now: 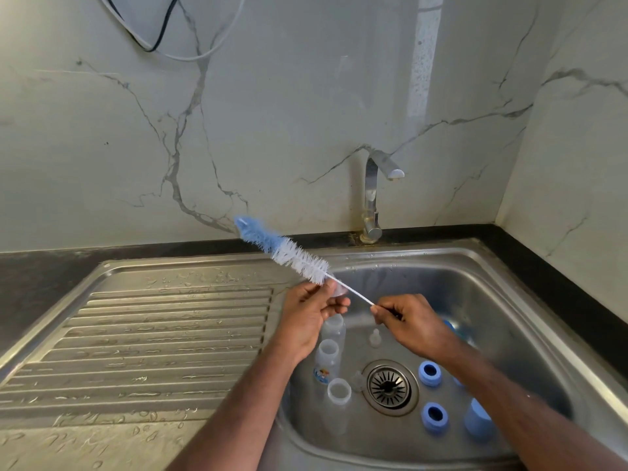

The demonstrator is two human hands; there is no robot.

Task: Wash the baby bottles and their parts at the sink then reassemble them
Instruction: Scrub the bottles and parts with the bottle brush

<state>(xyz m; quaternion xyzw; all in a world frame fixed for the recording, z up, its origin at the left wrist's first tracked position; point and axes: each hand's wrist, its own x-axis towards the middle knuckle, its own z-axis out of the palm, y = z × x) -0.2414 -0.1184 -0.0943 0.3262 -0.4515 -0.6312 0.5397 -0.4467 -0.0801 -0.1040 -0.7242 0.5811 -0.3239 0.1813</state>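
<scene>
My right hand (413, 326) pinches the thin wire handle of a blue and white bottle brush (283, 251), whose bristles point up and to the left. My left hand (311, 312) holds a small clear teat (339, 289) threaded on the wire just below the bristles. In the steel sink (530, 328) stand three clear bottles (328, 360) in a row on the left. Clear teats lie near the drain (389, 387). Blue collar rings (430, 372) and a blue cap (477, 419) sit on the right, partly behind my right forearm.
A chrome tap (373, 195) rises behind the basin, spout turned right, no water running. The ribbed, wet draining board (153, 338) stretches to the left. Marble walls enclose the back and right. Cables (159, 35) hang at the top left.
</scene>
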